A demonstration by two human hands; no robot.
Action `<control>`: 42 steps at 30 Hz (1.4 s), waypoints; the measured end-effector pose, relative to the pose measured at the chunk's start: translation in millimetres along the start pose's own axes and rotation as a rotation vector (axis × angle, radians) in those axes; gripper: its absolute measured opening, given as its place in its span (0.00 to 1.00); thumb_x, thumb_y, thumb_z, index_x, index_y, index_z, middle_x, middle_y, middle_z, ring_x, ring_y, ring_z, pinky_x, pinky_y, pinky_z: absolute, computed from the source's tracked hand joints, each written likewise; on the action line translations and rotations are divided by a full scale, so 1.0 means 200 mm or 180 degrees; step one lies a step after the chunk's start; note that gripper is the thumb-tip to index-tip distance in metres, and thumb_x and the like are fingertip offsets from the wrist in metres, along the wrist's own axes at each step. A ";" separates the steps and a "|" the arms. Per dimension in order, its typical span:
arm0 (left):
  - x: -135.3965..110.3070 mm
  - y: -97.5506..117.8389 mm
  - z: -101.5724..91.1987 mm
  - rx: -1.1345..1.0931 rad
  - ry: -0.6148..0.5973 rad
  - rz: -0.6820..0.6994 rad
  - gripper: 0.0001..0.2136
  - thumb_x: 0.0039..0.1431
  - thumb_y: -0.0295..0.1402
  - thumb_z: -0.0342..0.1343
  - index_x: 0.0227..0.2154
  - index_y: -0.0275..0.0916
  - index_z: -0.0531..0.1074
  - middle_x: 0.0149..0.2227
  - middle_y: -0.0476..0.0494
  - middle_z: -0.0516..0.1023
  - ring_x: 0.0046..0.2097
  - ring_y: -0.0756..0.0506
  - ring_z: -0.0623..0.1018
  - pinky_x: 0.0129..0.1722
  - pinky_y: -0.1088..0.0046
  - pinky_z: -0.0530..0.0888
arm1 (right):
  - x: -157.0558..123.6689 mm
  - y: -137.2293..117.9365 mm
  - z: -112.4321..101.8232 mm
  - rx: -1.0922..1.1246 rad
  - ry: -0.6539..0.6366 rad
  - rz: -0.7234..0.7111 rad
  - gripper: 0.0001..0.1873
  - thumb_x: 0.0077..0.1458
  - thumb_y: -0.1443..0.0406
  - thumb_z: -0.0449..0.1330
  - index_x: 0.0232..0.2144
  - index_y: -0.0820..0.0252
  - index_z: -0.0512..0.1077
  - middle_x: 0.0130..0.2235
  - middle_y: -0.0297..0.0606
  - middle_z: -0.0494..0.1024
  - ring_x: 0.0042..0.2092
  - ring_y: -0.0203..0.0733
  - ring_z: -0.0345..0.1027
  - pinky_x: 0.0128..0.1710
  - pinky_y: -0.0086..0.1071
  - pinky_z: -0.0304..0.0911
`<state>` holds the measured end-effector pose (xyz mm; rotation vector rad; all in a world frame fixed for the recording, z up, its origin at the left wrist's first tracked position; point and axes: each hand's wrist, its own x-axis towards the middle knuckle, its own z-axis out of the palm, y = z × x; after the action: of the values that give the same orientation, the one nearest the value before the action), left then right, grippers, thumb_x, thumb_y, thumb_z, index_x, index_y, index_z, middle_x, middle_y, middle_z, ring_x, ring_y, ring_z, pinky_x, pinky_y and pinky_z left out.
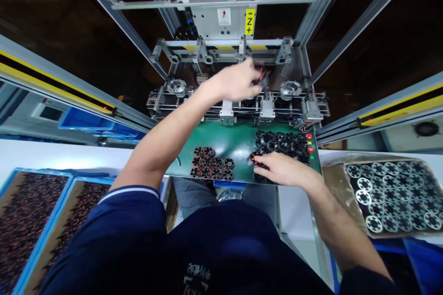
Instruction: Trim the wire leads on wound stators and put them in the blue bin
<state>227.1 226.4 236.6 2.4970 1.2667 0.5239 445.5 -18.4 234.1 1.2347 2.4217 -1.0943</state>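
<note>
an orange-and-black ring (254,156) was at the left edge of a heap of dark rings (284,142), on the green worktop (238,140). the right hand (281,167) reached over it, fingers touching its upper side; grip underneath hidden, could not tell whether they were clamped on it.

a 2nd ring (264,73), dark with reddish spots and smeared by motion blur, was at the fingertips of the left hand (238,82), above the machine's row of fixtures. thumb and forefinger stood a little apart; could not tell whether they had closed on that ring.

to the left of the heap, well apart from it, lay a cluster of orange-and-black rings (208,162), flat and close together. at the worktop's right edge: a red button (308,136).

behind the worktop: 1 round metal fixture (177,87) toward the left, 1 round metal fixture (290,89) toward the right.

farther out, right: silver rings (390,182) in rows on a side table (297,214). farther out, left: 2 blue trays (71,179) of small dark and reddish parts.
</note>
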 end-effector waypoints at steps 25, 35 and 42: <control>-1.49 0.13 0.55 0.0699 -0.0755 -0.1021 0.22 0.76 0.45 0.45 0.52 0.40 0.82 0.65 0.31 0.74 0.67 0.32 0.69 0.71 0.47 0.63 | 0.47 -0.10 0.58 -0.0172 0.0926 0.0563 0.29 0.69 0.64 0.47 0.68 0.52 0.70 0.66 0.45 0.73 0.65 0.45 0.66 0.70 0.40 0.62; -1.26 0.50 0.61 -0.0528 0.0067 -0.0537 0.20 0.74 0.50 0.54 0.61 0.48 0.75 0.68 0.38 0.71 0.68 0.37 0.69 0.70 0.53 0.67 | -0.15 0.21 0.61 0.0047 0.2348 0.1251 0.26 0.69 0.52 0.50 0.59 0.53 0.78 0.61 0.48 0.76 0.63 0.54 0.65 0.66 0.53 0.63; -0.77 0.74 0.84 -0.0009 -0.0248 0.0017 0.16 0.72 0.41 0.58 0.57 0.42 0.79 0.63 0.35 0.73 0.67 0.33 0.68 0.70 0.49 0.65 | -0.09 0.49 0.33 -0.0993 0.2310 0.1392 0.23 0.66 0.57 0.52 0.54 0.60 0.79 0.65 0.53 0.71 0.69 0.60 0.57 0.76 0.67 0.43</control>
<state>322.1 0.5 118.4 2.4936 1.2298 0.4249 522.2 -39.6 145.3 2.1609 2.4171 -0.1335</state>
